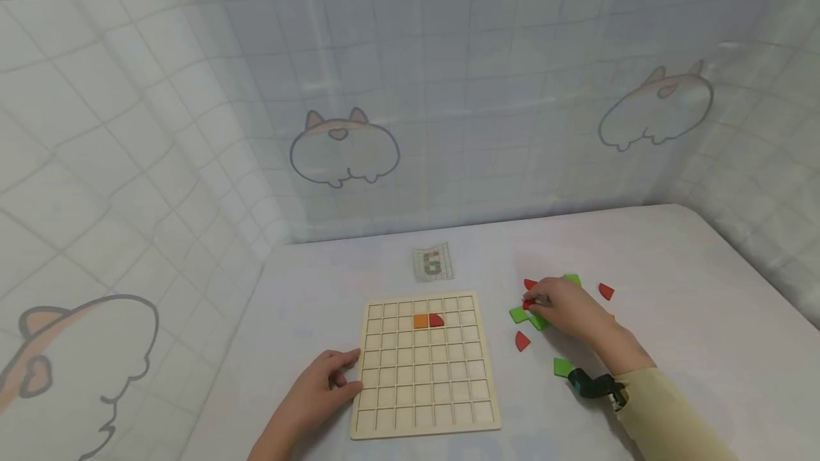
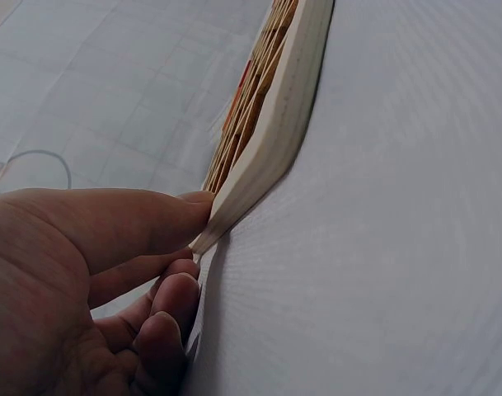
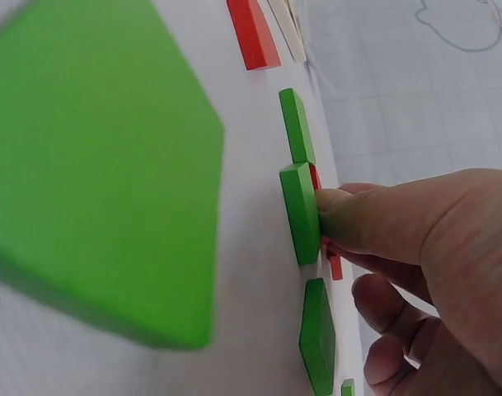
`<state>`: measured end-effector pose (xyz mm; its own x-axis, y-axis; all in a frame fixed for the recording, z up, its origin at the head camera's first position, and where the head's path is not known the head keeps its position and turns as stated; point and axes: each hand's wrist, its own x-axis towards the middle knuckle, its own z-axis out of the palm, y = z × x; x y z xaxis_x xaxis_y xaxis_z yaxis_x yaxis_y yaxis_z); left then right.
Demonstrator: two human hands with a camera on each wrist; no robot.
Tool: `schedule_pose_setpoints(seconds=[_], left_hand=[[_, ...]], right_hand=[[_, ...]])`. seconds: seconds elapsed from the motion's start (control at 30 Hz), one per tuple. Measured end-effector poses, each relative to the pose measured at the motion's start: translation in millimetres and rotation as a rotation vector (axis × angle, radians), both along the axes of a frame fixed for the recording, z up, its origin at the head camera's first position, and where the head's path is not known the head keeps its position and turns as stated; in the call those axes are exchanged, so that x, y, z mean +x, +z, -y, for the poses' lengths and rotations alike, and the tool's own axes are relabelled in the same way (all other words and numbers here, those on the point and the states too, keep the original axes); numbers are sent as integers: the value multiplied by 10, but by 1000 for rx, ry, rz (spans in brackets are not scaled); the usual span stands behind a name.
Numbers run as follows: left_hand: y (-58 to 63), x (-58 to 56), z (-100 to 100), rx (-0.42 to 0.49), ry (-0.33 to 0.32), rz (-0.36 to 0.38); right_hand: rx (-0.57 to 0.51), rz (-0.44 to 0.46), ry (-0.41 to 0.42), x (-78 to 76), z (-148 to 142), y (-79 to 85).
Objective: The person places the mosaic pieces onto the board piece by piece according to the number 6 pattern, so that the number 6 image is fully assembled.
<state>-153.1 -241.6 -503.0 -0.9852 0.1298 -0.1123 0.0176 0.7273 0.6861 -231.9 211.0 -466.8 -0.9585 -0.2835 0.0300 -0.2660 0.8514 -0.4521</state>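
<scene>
A pale wooden grid board (image 1: pixel 423 376) lies on the table, with an orange square tile (image 1: pixel 420 321) and a red quarter-circle tile (image 1: pixel 436 319) side by side in its cells. My left hand (image 1: pixel 318 388) touches the board's left edge, thumb and forefinger apart along it; in the left wrist view the thumb (image 2: pixel 152 219) meets the rim. To the right of the board, my right hand (image 1: pixel 570 308) pinches another red quarter-circle tile (image 1: pixel 527 303) among loose pieces. The thumb partly hides that tile in the right wrist view, beside a green tile (image 3: pixel 300 216).
Behind the board lies a small pattern card (image 1: pixel 433 262) with a 6-like figure. Loose red tiles (image 1: pixel 522 341) and several green tiles (image 1: pixel 562 367) are scattered on the right of the white table (image 1: pixel 314 283). A patterned curtain (image 1: pixel 448 91) rises behind.
</scene>
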Motion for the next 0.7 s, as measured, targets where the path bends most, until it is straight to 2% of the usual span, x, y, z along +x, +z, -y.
schedule_pose_setpoints(seconds=[0.33, 0.57, 0.7], left_hand=[[9, 28, -17, 24, 1, -7], [22, 35, 1, -6, -6, -2], [33, 50, 5, 14, -26, -11]], right_hand=[[11, 12, 11, -37, -15, 88], [57, -72, 100, -35, -57, 32], [98, -112, 100, 3, -77, 36]])
